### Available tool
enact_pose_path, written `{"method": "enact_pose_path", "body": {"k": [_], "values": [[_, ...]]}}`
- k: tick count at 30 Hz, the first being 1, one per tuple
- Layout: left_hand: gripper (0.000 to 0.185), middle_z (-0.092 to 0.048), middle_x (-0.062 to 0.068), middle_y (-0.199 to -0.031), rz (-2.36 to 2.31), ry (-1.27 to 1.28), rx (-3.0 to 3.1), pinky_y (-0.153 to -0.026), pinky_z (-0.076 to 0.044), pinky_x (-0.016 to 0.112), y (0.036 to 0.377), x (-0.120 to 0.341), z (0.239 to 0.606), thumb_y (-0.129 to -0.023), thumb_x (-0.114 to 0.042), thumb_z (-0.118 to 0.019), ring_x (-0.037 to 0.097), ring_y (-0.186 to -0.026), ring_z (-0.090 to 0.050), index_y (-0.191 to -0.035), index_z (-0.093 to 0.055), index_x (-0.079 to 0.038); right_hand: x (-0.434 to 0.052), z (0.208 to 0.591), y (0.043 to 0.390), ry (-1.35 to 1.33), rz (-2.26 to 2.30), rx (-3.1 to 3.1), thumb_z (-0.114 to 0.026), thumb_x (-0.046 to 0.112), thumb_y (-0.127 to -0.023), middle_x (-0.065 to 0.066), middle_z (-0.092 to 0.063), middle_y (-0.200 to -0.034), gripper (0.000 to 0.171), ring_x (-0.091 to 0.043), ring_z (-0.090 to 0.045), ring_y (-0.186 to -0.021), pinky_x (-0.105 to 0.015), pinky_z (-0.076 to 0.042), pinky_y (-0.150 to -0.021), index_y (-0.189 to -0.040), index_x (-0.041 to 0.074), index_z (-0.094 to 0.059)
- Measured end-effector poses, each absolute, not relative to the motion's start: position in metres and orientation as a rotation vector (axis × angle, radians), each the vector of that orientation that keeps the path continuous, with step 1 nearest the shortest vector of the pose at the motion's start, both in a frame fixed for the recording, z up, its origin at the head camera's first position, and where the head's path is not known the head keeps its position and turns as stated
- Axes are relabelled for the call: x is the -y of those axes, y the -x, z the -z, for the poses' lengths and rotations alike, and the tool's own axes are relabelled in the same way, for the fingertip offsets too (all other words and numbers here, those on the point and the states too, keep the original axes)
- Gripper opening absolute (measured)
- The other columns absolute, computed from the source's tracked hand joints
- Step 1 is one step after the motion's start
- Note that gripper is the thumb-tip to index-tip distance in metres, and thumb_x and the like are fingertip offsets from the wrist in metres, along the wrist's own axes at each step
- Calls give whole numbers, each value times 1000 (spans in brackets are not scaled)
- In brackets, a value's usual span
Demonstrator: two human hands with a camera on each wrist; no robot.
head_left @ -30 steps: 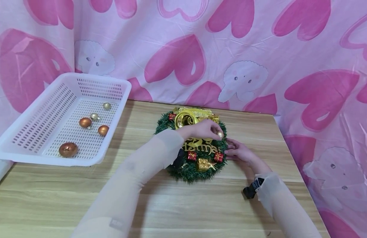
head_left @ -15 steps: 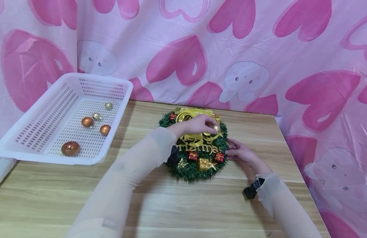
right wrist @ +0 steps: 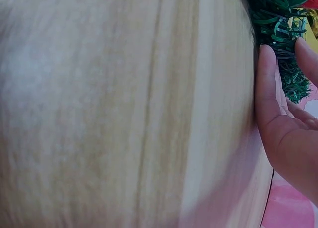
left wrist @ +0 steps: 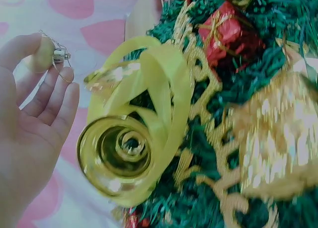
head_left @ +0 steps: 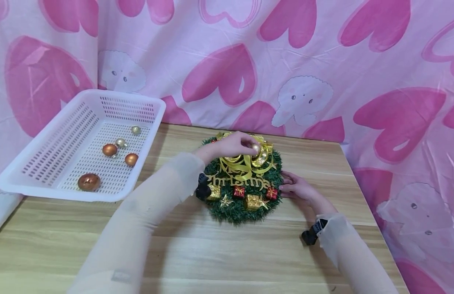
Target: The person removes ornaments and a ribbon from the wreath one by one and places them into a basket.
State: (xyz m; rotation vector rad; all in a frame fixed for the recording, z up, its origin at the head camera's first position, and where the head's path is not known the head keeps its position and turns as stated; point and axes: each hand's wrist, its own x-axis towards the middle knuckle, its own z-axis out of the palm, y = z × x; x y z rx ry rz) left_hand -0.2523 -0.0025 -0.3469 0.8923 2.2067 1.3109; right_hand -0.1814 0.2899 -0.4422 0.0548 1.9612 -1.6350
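Observation:
A round green Christmas wreath [head_left: 232,216] lies on the wooden table, bearing gold bells [left wrist: 117,153] with yellow-gold ribbon [left wrist: 171,84], a "Merry Christmas" sign [head_left: 238,181], gold stars and small gift boxes [head_left: 238,191]. Over its upper part, my left hand [head_left: 232,146] pinches a small gold bauble [left wrist: 42,56] between thumb and fingers. The bauble's silver cap and hanging thread show in the left wrist view. My right hand [head_left: 302,190] rests at the wreath's right edge, its fairly straight fingers [right wrist: 268,84] against the green tinsel.
On the left stands a white plastic basket [head_left: 61,195] with copper baubles [head_left: 88,182] and small gold ones [head_left: 120,143] inside. A pink heart-patterned cloth [head_left: 219,73] hangs behind the table [head_left: 219,257], whose right edge runs beyond my right hand.
My left hand has moved left and away from me with the bauble, from the wreath's right side to over the bells. My right hand has stayed at the wreath's edge.

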Motion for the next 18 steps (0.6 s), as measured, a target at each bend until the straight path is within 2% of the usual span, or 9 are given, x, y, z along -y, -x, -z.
{"method": "enact_pose_path", "body": {"k": [5, 18], "values": [[32, -64, 6, -106, -1320, -843, -2240, -86, -50, 26, 255, 18, 339, -87, -20, -65, 17, -97, -59, -116, -62, -7, -291, 441, 182, -54, 1627, -1976, -52, -3, -90, 1, -38, -100, 80, -4, -58, -85, -25, -54, -85, -149, 2, 2], [30, -61, 9, -112, -1387, -759, -2289, -94, -47, 34, 260, 67, 323, -88, -19, -64, 21, -104, -55, -115, -62, -7, -290, 444, 183, -50, 1620, -1964, -55, -1, -89, -1, -39, -104, 82, -4, -59, -85, -27, -54, -86, -149, 3, 1]]}}
